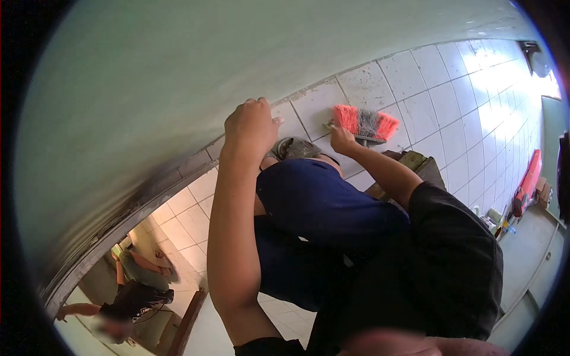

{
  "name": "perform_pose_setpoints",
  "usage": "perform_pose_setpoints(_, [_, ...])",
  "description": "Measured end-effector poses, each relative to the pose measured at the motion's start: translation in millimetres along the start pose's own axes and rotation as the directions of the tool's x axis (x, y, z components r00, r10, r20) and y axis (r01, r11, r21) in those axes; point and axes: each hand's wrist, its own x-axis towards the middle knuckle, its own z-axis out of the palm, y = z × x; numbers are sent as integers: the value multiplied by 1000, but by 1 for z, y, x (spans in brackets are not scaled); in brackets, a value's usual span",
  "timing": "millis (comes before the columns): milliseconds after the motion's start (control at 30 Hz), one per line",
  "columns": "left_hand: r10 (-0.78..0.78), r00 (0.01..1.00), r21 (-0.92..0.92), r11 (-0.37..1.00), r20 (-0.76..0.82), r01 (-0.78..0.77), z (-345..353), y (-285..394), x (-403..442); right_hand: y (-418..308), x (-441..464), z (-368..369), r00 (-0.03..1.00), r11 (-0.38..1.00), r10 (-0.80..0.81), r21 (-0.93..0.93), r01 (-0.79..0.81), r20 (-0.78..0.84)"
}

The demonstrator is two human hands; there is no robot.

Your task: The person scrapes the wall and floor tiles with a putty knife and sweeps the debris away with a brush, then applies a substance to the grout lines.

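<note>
My left hand [252, 126] is raised against the pale green wall [148, 77], its fingers curled and its thumb sticking out to the side. The inside of that fist is turned away from me. Low over the white tiles, my right hand [342, 139] is closed, and a small pale tip pokes out past its fingers; I cannot make out what it belongs to. Right beside this hand lies a broom head [367, 123] with orange-red and dark grey bristles. My knee in dark blue trousers [326, 196] and a grey shoe [295, 148] show between my arms.
White tiles [433, 95] with dirty patches meet the wall along a stained edge. Dark, worn blocks [415, 163] stand behind my right forearm. Another person [133, 296] crouches beyond an opening at lower left. A red object [527, 184] and small items lie at far right.
</note>
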Motion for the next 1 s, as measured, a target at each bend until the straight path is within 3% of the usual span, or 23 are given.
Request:
perform_pose_setpoints(267, [1,1000,-6,1000,27,0,2,6,-6,41,26,-51,974,976,219,33,-217,-53])
perform_pose_setpoints(400, [-3,1000,22,1000,-9,3,4,-3,-2,47,5,-37,992,990,121,-73,-118,41])
perform_pose_setpoints(467, [6,1000,42,999,-26,-5,6,-3,1,51,1,-24,1000,991,12,-134,-14,-19])
perform_pose_setpoints(500, [7,1000,26,1000,-20,-7,3,-1,1,48,13,-24,989,995,-66,-77,57,-129])
perform_pose_setpoints(633, [30,999,-6,1000,-41,-30,-4,12,-6,20,85,-56,999,994,24,-104,-19,43])
perform_pose_setpoints(733, [-26,999,54,998,-46,29,-5,12,-5,9,100,-58,1000,995,17,-103,-16,6])
perform_pose_setpoints(867, [-22,995,72,997,-101,30,-2,2,-2,9,40,-43,1000,993,4,-119,-7,-24])
perform_pose_setpoints(933, [-73,997,75,995,5,72,-8,4,-2,12,17,-32,996,996,7,-94,1,87])
perform_pose_setpoints(1000, [-63,998,68,996,-6,63,-8,7,-3,13,30,-25,998,995,-9,-94,14,55])
